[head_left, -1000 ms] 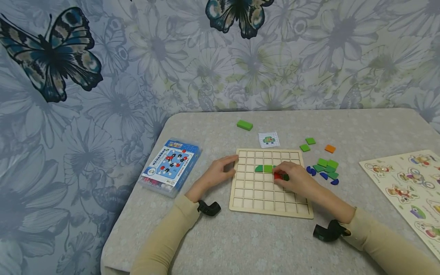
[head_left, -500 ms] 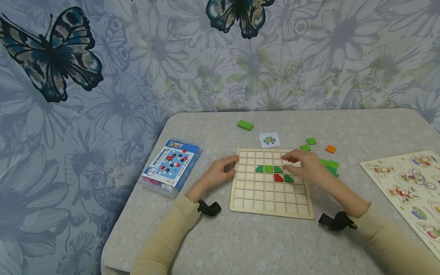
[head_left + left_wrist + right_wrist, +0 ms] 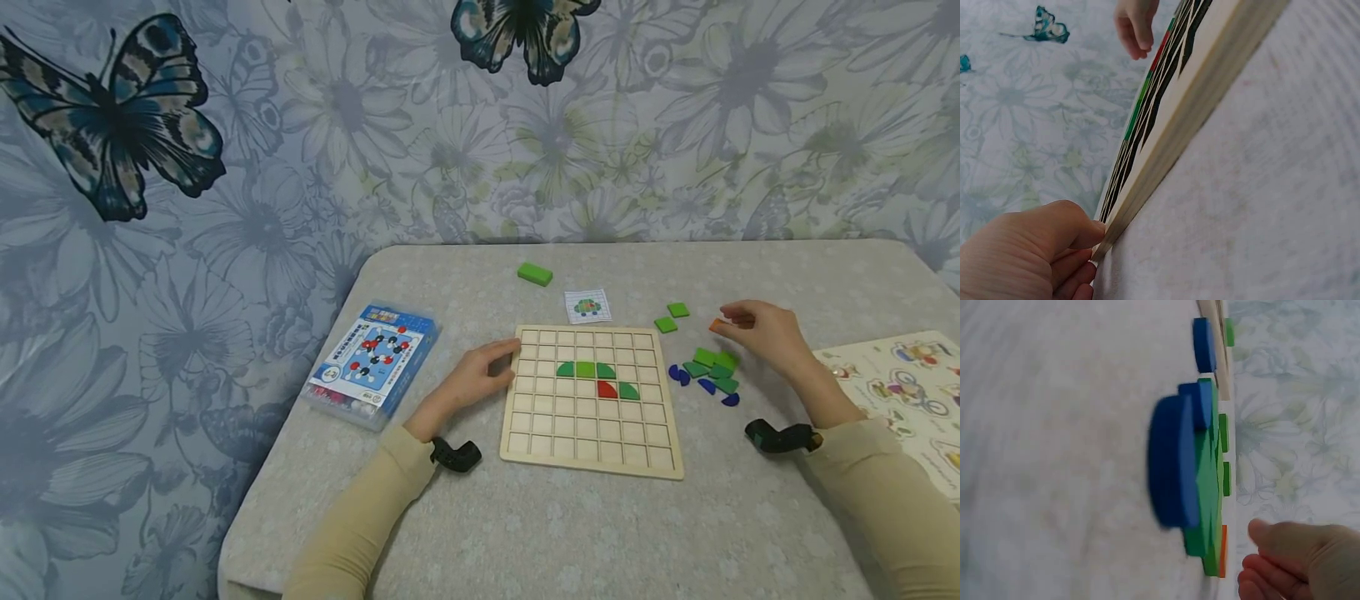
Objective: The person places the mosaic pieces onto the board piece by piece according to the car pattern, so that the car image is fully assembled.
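Note:
In the head view, my left hand rests at the left edge of a wooden grid board, thumb and index fingertips against its rim. The left wrist view shows the thumb touching that edge. On the board lie a green square, three green quarter-round pieces, one of them at the right, and a red quarter-round piece. My right hand is over an orange tile, partly covering it. In the right wrist view a small gap shows between the fingertips and the tile.
Green tiles and blue half-round pieces lie right of the board. Two green squares are farther back. A picture card, a green block, a boxed set and a printed sheet surround the board.
My right hand has left the red and green pieces on the board and moved right to the orange tile. My left hand has stayed at the board's edge.

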Tool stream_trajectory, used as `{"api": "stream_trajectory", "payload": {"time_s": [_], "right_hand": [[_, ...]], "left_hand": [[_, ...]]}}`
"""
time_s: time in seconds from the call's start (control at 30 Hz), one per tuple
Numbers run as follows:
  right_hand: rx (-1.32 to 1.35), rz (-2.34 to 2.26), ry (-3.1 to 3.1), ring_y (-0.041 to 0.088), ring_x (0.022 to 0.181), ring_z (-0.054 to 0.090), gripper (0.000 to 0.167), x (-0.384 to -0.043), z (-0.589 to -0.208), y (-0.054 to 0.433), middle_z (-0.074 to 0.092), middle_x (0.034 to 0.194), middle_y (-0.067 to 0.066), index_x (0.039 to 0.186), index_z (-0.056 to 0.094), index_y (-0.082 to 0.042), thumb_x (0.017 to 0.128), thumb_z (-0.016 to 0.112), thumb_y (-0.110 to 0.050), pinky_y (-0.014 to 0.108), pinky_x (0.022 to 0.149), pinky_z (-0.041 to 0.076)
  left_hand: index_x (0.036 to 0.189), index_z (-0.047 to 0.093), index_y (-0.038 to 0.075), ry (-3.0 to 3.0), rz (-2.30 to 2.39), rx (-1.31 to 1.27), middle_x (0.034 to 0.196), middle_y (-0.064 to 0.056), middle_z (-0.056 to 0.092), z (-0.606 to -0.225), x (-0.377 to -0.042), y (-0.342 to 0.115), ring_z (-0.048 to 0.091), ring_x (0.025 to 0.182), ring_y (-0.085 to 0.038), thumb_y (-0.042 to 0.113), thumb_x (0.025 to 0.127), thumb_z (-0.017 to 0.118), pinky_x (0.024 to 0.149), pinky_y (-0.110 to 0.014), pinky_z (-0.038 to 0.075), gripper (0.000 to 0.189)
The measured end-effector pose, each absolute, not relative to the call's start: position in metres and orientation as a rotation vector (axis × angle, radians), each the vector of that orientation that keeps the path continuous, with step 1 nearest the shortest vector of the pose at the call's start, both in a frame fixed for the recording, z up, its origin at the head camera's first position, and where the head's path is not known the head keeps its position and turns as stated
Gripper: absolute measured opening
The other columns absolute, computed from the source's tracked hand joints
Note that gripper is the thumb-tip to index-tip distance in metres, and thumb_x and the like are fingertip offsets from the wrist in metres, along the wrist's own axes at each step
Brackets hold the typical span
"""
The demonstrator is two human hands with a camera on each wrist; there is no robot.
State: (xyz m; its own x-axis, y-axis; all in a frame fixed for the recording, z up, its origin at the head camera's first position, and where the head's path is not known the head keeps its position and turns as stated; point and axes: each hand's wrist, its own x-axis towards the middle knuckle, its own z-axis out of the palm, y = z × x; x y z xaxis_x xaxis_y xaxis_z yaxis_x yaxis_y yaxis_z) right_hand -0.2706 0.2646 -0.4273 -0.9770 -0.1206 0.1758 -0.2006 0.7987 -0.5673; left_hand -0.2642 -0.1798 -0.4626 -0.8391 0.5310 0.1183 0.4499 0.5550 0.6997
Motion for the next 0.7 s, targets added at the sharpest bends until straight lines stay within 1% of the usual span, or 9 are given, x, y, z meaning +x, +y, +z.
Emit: {"api": "stream_trajectory", "payload": {"time_s": [0.2,0.37,0.53,0.6,0.7], "right_hand": [[0.218,0.887,-2.877,0.045,0.093,0.056,0.036,-0.279,-0.442,0.269,0.058,0.105,0.034,0.113,0.057,0.016,0.088,0.065,-0.009,0.056,0.079,0.047],[0.242,0.899,-2.869,0.044,0.092,0.057,0.035,-0.275,-0.439,0.263,0.059,0.104,0.032,0.112,0.058,0.014,0.089,0.065,-0.010,0.055,0.077,0.048],[0.452,0.934,-2.836,0.041,0.094,0.059,0.034,-0.255,-0.409,0.227,0.062,0.107,0.028,0.114,0.062,0.009,0.089,0.066,-0.014,0.053,0.077,0.050],[0.562,0.950,-2.820,0.039,0.092,0.061,0.032,-0.247,-0.397,0.207,0.064,0.105,0.024,0.112,0.064,0.007,0.088,0.068,-0.015,0.051,0.077,0.052],[0.704,0.998,-2.797,0.033,0.090,0.064,0.030,-0.238,-0.392,0.181,0.066,0.103,0.017,0.110,0.067,0.003,0.086,0.070,-0.016,0.047,0.077,0.053]], "left_hand": [[0.141,0.044,0.003,2.678,1.144,0.864,0.145,-0.008,0.041,-0.463,-0.264,-0.181,0.034,0.134,-0.022,0.015,0.093,0.060,0.110,-0.031,0.028,0.052],[0.141,0.044,0.003,2.676,1.146,0.867,0.144,-0.009,0.041,-0.464,-0.264,-0.180,0.034,0.134,-0.023,0.013,0.092,0.061,0.110,-0.032,0.028,0.053],[0.141,0.044,0.003,2.671,1.143,0.866,0.145,-0.009,0.041,-0.463,-0.263,-0.179,0.033,0.134,-0.022,0.013,0.092,0.061,0.110,-0.032,0.028,0.053],[0.141,0.043,0.003,2.674,1.144,0.867,0.145,-0.009,0.041,-0.463,-0.263,-0.179,0.034,0.134,-0.023,0.013,0.093,0.060,0.110,-0.032,0.028,0.052],[0.141,0.044,0.003,2.682,1.143,0.869,0.144,-0.009,0.041,-0.463,-0.264,-0.179,0.034,0.134,-0.023,0.013,0.092,0.060,0.110,-0.033,0.029,0.052]]}}
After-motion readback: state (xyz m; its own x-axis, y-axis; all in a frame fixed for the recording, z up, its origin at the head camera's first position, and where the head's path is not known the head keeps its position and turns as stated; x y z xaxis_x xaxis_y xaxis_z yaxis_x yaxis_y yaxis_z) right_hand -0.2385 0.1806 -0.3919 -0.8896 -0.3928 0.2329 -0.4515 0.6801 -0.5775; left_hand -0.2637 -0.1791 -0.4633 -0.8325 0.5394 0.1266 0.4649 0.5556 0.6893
